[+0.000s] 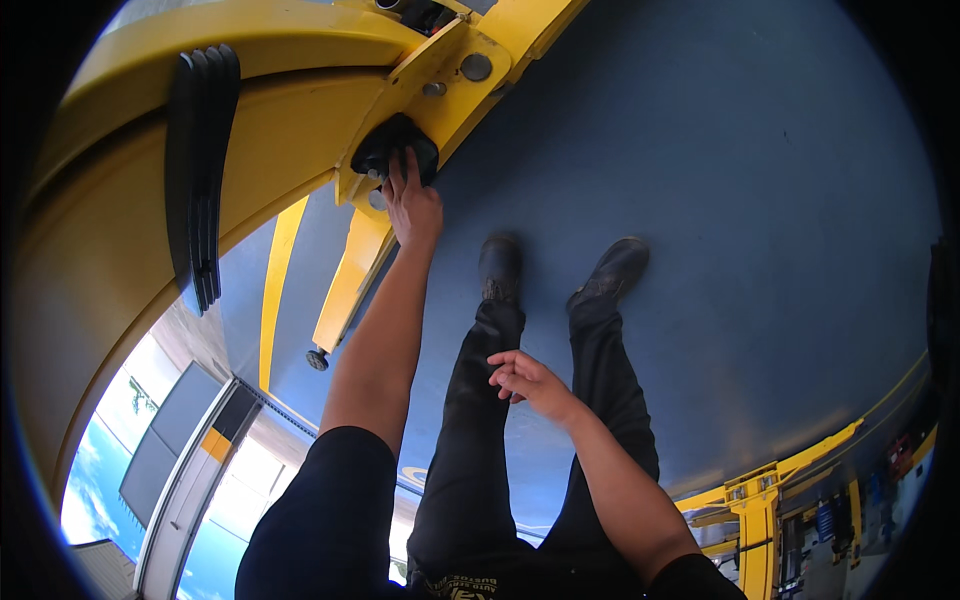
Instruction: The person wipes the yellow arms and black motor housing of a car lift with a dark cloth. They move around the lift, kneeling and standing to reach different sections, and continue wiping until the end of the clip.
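Note:
My left hand (414,212) reaches up to a dark, rounded cover or pad (396,142) on the yellow steel lift (290,120). Its fingers are stretched out and lie against the dark surface, not wrapped round anything I can see. Round bolt or pin heads (476,67) show on the yellow bracket beside it. In front of my legs hangs my right hand (532,384), fingers loosely bent and apart, with nothing visible in it.
A black ribbed rubber strip (203,180) runs down the yellow column at left. A yellow lift arm (352,275) extends low near my left forearm. My dark shoes (610,268) stand on the blue-grey floor (740,220). Another yellow lift (757,510) stands at lower right.

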The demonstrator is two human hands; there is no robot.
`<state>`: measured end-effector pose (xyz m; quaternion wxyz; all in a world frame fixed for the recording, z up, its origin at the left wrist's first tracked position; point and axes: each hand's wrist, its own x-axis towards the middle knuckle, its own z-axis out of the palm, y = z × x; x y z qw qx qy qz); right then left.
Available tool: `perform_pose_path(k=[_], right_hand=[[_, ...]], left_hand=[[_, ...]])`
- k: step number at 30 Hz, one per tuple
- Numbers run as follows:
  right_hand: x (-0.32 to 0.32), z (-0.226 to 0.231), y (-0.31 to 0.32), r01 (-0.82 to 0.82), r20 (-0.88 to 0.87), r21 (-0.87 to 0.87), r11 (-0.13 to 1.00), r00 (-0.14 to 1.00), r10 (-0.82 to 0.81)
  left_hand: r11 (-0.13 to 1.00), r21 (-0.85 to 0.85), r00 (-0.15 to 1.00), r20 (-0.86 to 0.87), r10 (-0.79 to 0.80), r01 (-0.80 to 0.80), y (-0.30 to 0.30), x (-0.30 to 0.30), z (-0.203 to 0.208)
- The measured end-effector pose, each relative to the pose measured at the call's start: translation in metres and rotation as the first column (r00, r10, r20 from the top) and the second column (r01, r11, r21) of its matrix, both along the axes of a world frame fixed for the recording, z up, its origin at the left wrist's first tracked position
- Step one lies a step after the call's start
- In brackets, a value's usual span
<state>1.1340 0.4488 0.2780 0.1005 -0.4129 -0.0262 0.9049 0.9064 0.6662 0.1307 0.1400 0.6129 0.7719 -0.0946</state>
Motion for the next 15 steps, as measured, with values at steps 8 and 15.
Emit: perform_pose_path(k=[8,15], right_hand=[[0.007,-0.002,0.001,0.099,-0.023,0.018,0.995,0.995,-0.099],[0.016,-0.004,0.011,0.113,-0.051,0.015,0.993,0.992,-0.112]], left_hand=[[0.965,0.164,0.964,0.206,0.170,-0.206,0.069,0.099,-0.030],[0.980,0.165,0.935,0.353,0.043,-0.108,0.102,0.148,-0.007]])
